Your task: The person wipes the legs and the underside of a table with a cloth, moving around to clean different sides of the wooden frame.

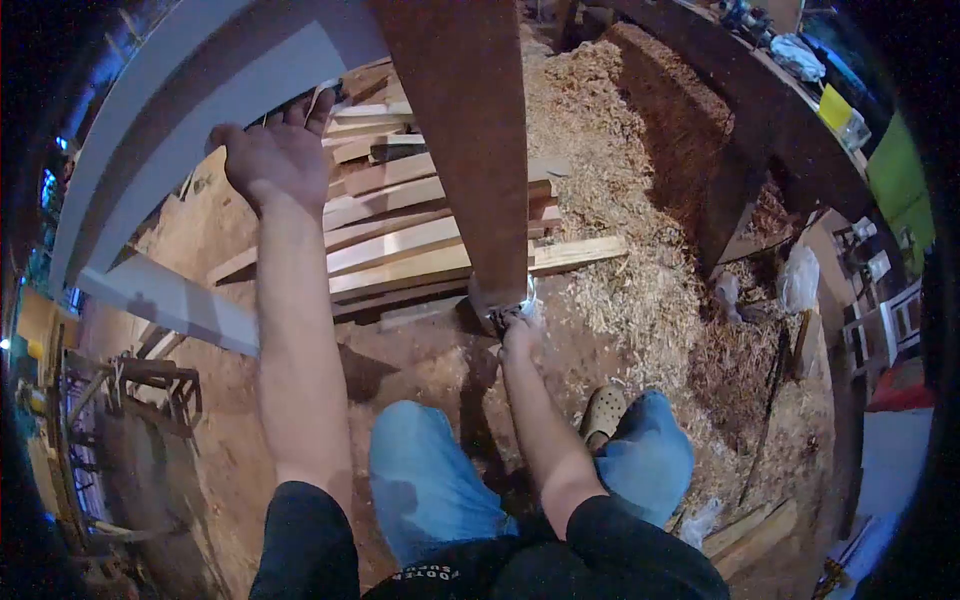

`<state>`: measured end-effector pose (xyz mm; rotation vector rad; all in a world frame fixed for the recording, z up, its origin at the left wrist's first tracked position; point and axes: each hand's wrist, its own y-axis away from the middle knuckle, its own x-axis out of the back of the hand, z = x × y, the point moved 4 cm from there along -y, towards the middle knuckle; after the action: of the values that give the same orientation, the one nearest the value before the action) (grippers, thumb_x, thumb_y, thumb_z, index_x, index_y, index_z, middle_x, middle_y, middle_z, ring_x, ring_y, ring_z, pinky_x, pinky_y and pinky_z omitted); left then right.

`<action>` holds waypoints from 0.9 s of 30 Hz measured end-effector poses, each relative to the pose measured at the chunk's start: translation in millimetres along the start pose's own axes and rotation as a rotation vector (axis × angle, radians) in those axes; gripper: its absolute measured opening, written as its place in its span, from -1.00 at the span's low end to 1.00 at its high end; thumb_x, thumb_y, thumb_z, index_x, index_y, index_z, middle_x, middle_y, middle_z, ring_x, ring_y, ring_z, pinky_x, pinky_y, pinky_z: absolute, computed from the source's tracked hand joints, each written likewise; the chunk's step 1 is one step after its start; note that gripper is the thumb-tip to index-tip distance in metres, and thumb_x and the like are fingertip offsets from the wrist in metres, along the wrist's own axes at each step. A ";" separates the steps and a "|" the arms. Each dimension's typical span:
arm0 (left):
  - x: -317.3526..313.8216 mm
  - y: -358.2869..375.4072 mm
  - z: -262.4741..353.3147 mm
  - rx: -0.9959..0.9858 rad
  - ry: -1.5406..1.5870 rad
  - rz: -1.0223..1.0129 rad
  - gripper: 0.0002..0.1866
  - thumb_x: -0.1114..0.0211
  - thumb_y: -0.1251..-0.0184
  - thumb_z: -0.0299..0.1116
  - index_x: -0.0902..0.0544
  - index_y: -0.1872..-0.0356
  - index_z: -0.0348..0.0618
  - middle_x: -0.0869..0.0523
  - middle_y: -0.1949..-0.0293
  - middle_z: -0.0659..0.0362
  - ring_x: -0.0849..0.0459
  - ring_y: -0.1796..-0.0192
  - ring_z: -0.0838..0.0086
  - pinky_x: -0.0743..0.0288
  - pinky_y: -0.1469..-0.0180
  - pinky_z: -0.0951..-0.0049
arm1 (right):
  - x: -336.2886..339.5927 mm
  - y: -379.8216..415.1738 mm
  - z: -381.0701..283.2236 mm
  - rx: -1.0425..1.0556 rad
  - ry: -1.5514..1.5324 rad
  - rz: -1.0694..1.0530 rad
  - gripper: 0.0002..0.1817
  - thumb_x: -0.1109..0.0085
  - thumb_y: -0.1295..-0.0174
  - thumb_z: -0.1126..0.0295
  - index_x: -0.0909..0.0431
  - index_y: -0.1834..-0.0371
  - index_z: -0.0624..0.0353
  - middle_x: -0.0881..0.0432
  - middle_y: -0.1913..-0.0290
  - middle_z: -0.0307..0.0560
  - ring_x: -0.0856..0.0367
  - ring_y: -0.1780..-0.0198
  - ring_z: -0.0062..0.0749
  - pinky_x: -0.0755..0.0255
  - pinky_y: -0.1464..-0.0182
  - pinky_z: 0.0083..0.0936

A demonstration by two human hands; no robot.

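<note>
My left hand (280,155) is raised at the inner edge of a large grey curved panel (190,120). Its fingers are bent, and a thin pale strip shows beside them; what they grip is partly hidden. Lower down, my right hand (517,335) is closed around a small dark object (503,318) at the bottom end of a tall brown board (465,130). A bright bluish-white glow lies just beside that end. I cannot make out what the object is.
Stacked wooden planks (400,240) lie on the floor behind the board. Wood shavings (590,130) cover the ground to the right, below a long dark bench (720,90). A clear plastic bag (798,280) and a white chair (900,320) are farther right. A low wooden stand (160,390) is at left.
</note>
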<state>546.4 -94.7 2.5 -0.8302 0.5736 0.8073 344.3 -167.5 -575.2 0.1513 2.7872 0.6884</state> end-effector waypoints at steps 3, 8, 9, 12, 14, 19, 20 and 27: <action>-0.2 -2.8 1.5 0.009 0.014 -0.030 -0.44 0.12 -0.51 0.10 -0.46 -0.24 -0.11 -0.56 -0.16 -0.03 -0.56 -0.17 0.03 -0.46 -0.23 -0.19 | -6.5 8.7 -10.3 0.003 0.197 0.022 -0.68 -0.28 -0.10 0.44 -0.71 0.05 0.26 -0.74 0.11 0.02 -0.66 0.11 -0.22 -0.49 -0.03 -0.32; -5.5 2.5 2.4 0.004 -0.066 -0.027 -0.30 0.35 -0.57 0.27 -0.29 -0.36 -0.11 -0.44 -0.29 -0.03 -0.50 -0.23 0.03 -0.48 -0.22 -0.16 | -30.5 9.4 0.1 -0.010 0.052 0.024 -0.67 -0.25 -0.10 0.46 -0.69 0.03 0.29 -0.74 0.12 0.01 -0.67 0.13 -0.22 -0.51 0.01 -0.32; -5.5 2.8 2.6 0.007 -0.078 -0.024 -0.31 0.36 -0.57 0.26 -0.29 -0.36 -0.11 -0.44 -0.29 -0.02 -0.50 -0.23 0.04 -0.48 -0.21 -0.16 | -36.0 8.6 1.1 -0.013 0.020 0.024 -0.66 -0.24 -0.10 0.47 -0.69 0.03 0.30 -0.74 0.12 0.01 -0.67 0.14 -0.23 -0.51 0.02 -0.32; -3.6 2.9 1.9 0.012 -0.088 -0.020 -0.31 0.37 -0.58 0.26 -0.29 -0.36 -0.09 -0.44 -0.29 0.00 -0.50 -0.22 0.05 -0.49 -0.19 -0.15 | -38.9 22.5 -44.1 -0.238 0.615 0.155 -0.61 -0.22 -0.06 0.50 -0.63 -0.01 0.38 -0.73 0.14 -0.01 -0.66 0.17 -0.24 -0.52 0.05 -0.36; -3.3 2.4 1.2 0.014 -0.060 -0.019 -0.31 0.38 -0.58 0.26 -0.29 -0.37 -0.08 -0.43 -0.30 0.01 -0.49 -0.22 0.06 -0.48 -0.19 -0.13 | -41.3 18.5 -39.5 -0.226 0.526 0.139 -0.61 -0.23 -0.06 0.50 -0.63 0.00 0.38 -0.72 0.15 -0.01 -0.66 0.17 -0.24 -0.52 0.05 -0.37; -4.0 8.6 3.4 0.040 -0.036 0.004 -0.31 0.38 -0.57 0.29 -0.30 -0.36 -0.04 -0.49 -0.24 0.03 -0.51 -0.15 0.10 -0.49 -0.12 -0.03 | -55.0 20.2 -26.8 -0.108 -0.013 -0.013 -0.61 -0.24 -0.04 0.50 -0.62 0.01 0.40 -0.72 0.16 0.00 -0.66 0.18 -0.23 -0.52 0.05 -0.38; -5.9 11.2 4.7 0.048 -0.018 0.014 -0.30 0.37 -0.57 0.29 -0.31 -0.36 -0.04 -0.49 -0.24 0.04 -0.52 -0.13 0.12 -0.49 -0.11 -0.02 | -57.1 26.9 -33.5 -0.097 -0.062 -0.038 -0.61 -0.24 -0.04 0.50 -0.62 0.02 0.40 -0.71 0.17 0.00 -0.66 0.18 -0.23 -0.52 0.05 -0.39; -10.3 15.0 9.8 0.162 0.045 0.067 -0.30 0.38 -0.55 0.34 -0.32 -0.34 0.01 -0.49 -0.23 0.08 -0.52 -0.10 0.23 -0.50 -0.06 0.00 | -97.6 60.0 -112.4 0.087 -0.296 -0.200 -0.91 -0.19 -0.12 0.59 -0.62 0.30 0.28 -0.62 0.38 -0.08 -0.66 0.32 -0.33 -0.61 0.31 -0.44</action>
<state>529.7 -84.5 9.2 -0.6849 0.7005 0.7940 408.7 -180.2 -428.7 -0.0102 2.5051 0.4555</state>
